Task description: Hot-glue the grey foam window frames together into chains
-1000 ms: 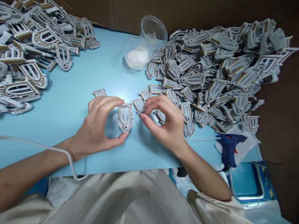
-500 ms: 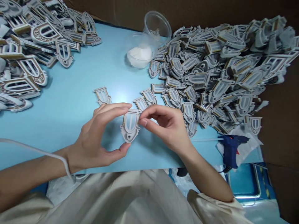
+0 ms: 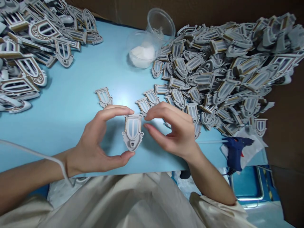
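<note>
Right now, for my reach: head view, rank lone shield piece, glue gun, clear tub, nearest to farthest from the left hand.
1. Lone shield piece, ahead of the left hand
2. Clear tub, far edge
3. Glue gun, right side

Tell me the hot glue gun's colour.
The hot glue gun is dark blue, touched with red; best in head view.

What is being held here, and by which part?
The left hand pinches an arched grey window-shaped piece by its top edge and bottom tip; the right hand holds nothing.
</note>
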`<state>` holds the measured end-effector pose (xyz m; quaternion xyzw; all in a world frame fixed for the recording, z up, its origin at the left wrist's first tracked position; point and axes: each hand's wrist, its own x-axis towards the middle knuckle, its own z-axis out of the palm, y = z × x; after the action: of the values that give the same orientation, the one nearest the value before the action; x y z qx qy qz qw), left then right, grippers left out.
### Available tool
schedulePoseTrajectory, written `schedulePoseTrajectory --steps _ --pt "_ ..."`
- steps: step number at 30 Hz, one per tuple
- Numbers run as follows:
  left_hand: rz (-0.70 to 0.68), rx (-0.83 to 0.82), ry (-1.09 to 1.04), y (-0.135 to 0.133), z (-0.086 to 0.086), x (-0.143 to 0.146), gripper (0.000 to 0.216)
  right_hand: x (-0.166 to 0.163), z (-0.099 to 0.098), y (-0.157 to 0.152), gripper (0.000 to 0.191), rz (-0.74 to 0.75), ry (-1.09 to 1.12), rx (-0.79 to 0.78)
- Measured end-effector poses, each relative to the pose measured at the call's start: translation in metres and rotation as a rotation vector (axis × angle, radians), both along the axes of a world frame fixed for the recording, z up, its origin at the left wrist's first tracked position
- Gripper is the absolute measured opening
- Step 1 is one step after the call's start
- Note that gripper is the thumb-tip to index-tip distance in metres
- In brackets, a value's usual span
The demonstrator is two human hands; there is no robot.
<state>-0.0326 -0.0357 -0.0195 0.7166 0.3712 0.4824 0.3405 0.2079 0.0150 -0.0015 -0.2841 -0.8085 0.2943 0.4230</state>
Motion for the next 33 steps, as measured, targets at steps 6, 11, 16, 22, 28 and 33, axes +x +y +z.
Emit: schedulePoseTrajectory --steps 6,11,16,22,28,33 --pt "0.006 -0.020 -0.014 0.000 0.001 -0.001 0.082 0.004 -0.001 0.003 0.019 0.023 -0.167 0.233" --pt "-0.033 -0.056 -0.053 0.000 0.001 -0.002 0.083 0.005 -0.007 0.005 0.023 0.032 -0.157 0.352" --pt "-0.049 -0.087 -0.078 0.000 0.000 -0.002 0.083 0.004 -0.008 0.003 0.019 0.013 -0.256 0.388" --pt "-0.060 -0.062 -0.097 0.001 0.000 -0.002 0.085 0.002 -0.004 0.001 0.018 0.033 -0.207 0.332" --pt "-0.058 -0.051 -0.098 0.002 0.000 -0.002 0.088 0.002 0.003 -0.004 0.014 0.076 -0.039 0.209" --pt "-0.032 -0.054 -0.070 0.001 0.000 -0.003 0.085 0.002 0.017 -0.007 0.011 0.206 0.165 -0.021"
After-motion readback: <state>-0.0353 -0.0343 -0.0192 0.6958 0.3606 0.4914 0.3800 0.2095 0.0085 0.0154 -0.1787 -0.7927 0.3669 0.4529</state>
